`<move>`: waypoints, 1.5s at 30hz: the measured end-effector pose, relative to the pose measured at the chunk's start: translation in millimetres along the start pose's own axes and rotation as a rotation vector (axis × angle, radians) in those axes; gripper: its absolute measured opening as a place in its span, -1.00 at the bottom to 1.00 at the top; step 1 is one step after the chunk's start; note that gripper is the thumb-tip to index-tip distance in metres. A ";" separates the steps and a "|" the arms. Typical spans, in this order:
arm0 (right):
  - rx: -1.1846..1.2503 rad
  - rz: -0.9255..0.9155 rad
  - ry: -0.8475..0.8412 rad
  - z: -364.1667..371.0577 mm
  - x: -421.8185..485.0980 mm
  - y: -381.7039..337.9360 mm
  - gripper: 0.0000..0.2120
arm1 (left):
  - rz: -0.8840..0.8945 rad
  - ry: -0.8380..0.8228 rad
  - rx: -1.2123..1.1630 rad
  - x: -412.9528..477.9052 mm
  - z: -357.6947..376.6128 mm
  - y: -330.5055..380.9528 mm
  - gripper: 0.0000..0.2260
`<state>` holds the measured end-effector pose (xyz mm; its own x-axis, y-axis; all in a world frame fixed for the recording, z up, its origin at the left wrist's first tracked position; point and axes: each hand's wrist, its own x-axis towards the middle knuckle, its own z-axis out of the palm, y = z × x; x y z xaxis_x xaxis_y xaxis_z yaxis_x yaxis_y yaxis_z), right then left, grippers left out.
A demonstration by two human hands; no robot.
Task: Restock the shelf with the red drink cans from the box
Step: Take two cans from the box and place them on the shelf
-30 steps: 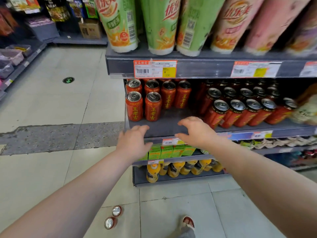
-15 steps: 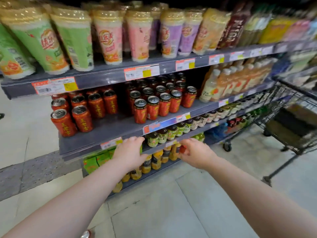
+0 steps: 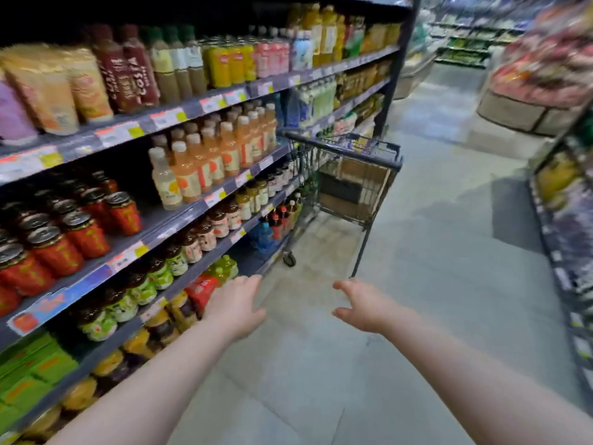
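Note:
Red drink cans [image 3: 61,239] with silver tops stand in rows on the grey middle shelf [image 3: 128,252] at the far left. A brown cardboard box [image 3: 353,187] sits inside a dark wire shopping cart [image 3: 346,175] down the aisle, ahead of me. My left hand [image 3: 236,305] and my right hand [image 3: 362,305] are both stretched forward over the floor, fingers spread, holding nothing. The two hands are well short of the cart and apart from the cans.
Shelving full of bottles, jars and cartons runs along the left. Another shelf unit [image 3: 564,239] lines the right edge. A display bin [image 3: 526,114] stands at the far right. Grey floor [image 3: 433,252] lies open between the shelves.
My view has swung right, from facing the can shelf to looking down the aisle at the cart. Both hands left the shelf edge and now reach forward, empty.

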<state>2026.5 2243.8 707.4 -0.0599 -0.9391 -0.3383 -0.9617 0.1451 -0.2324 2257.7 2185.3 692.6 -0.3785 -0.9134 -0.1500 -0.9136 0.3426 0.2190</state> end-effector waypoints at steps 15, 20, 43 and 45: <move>0.105 0.370 0.174 -61.8 -16.2 223.4 -0.44 | 0.429 -0.057 0.112 162.6 20.6 239.8 -0.38; 0.098 0.458 0.210 -105.3 30.0 296.8 -0.43 | 0.511 -0.065 0.084 256.9 27.2 305.5 -0.40; 0.179 0.364 0.078 -259.2 344.9 593.6 -0.45 | 0.357 -0.085 0.050 639.6 31.3 492.5 -0.44; 0.140 0.319 0.051 -282.1 372.8 624.0 -0.45 | 0.297 -0.098 0.052 670.6 30.2 513.7 -0.46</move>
<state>1328.6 1896.4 693.5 -0.3678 -0.8537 -0.3688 -0.8469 0.4713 -0.2463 1530.2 1755.4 675.5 -0.6401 -0.7471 -0.1792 -0.7664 0.6042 0.2182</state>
